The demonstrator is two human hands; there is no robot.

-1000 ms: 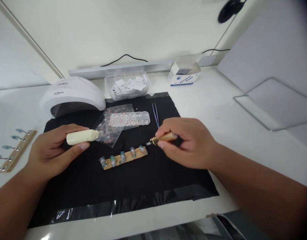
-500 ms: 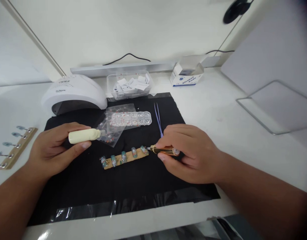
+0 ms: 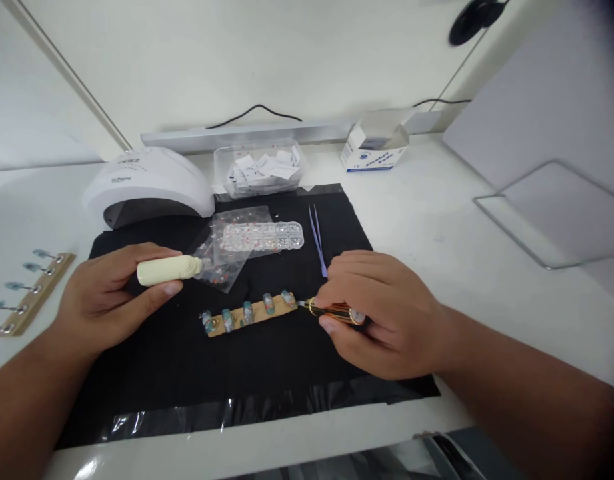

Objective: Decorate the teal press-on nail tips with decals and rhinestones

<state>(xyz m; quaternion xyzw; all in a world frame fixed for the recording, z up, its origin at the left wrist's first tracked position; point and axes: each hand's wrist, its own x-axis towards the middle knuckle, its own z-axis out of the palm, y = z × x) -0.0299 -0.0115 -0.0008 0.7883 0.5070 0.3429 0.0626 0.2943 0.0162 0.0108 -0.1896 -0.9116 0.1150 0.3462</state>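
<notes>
My left hand is closed around a pale yellow nail polish bottle, tilted on its side with its clear neck pointing right. Between the thumb and fingers of my right hand is a gold nail polish brush. Its tip sits just right of the last nail on a wooden strip; I cannot tell whether it touches. Several blue-green decorated false nails stand along that strip, on the black mat.
Purple tweezers and a clear rhinestone case on plastic sheets lie beyond the strip. Behind are a white nail lamp, a tub of packets and an alcohol pads box. Another nail stand is at far left.
My right hand has moved slightly right and down with the brush, drawing its tip back from the rightmost nail. My left hand holds the bottle in the same place.
</notes>
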